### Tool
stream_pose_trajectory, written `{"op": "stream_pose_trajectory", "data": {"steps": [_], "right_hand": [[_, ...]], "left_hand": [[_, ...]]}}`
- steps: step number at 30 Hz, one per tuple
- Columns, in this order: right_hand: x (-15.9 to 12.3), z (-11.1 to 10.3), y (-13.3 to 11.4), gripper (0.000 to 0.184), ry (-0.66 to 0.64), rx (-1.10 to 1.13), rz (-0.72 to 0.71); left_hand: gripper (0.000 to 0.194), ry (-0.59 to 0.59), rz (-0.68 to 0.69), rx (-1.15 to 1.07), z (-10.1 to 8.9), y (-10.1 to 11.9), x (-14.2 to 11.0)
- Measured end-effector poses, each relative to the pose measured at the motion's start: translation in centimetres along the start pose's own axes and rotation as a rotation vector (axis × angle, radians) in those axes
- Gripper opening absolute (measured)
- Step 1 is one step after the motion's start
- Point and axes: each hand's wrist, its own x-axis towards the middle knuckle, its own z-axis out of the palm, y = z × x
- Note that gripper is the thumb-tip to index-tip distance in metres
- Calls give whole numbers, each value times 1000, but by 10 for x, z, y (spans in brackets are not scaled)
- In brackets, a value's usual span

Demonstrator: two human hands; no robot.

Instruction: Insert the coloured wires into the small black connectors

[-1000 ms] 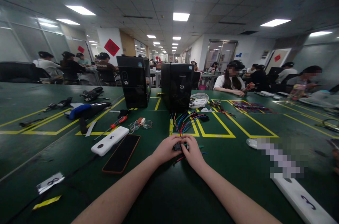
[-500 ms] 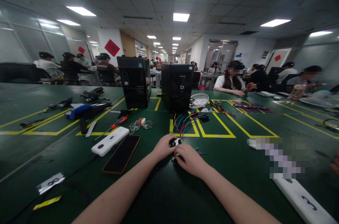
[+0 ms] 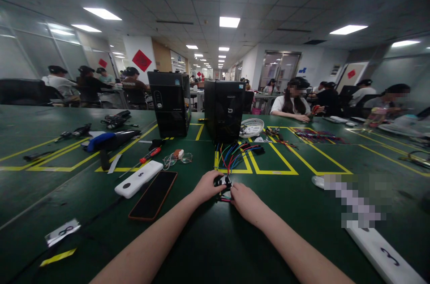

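At the middle of the table my left hand [image 3: 207,185] pinches a small black-and-white part [image 3: 224,181] between thumb and fingers. Its exact kind is too small to tell. Close against its right side is my right hand [image 3: 247,202], fingers bent together at the part's edge; what they grip is hidden. Short coloured wires [image 3: 225,200] show below the part, running up to the right fingers. Just beyond both hands, a bundle of red, blue and green wires [image 3: 233,155] fans out on the tabletop.
Two black computer cases [image 3: 169,107] stand ahead. To my left are a phone [image 3: 153,195], a white power strip [image 3: 139,178] and a red-handled screwdriver [image 3: 150,155]. Another power strip [image 3: 386,250] lies right. A co-worker [image 3: 292,102] sits across the green table [image 3: 289,212].
My right hand has shifted slightly right, off the top of the black-and-white part, uncovering more of it. Short wires that stuck out right of that hand now show on its left.
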Motion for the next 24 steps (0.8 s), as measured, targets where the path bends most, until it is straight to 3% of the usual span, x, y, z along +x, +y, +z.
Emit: {"op": "stream_pose_trajectory", "data": {"steps": [4,9,12,16,20,24], "right_hand": [[-3,-3,-4,17,-53,51,-34],[-5,-1,-10,34,-83,1,38],[-4,2,-12,33,-91,-33,49],[-3,7,-9,23,9,72,24],[-19,4,9,31,166,171,50],[-66,-24,53,29,250,185,128]], "left_hand": [[33,-1,-5,-1,1,0,0],[33,5,0,-14,0,1,-1],[33,3,7,-16,-1,2,-1],[34,-6,-5,-2,-2,2,-1],[34,-4,-2,-3,-1,1,-1],[34,-1,-4,-13,0,-1,-1]]}}
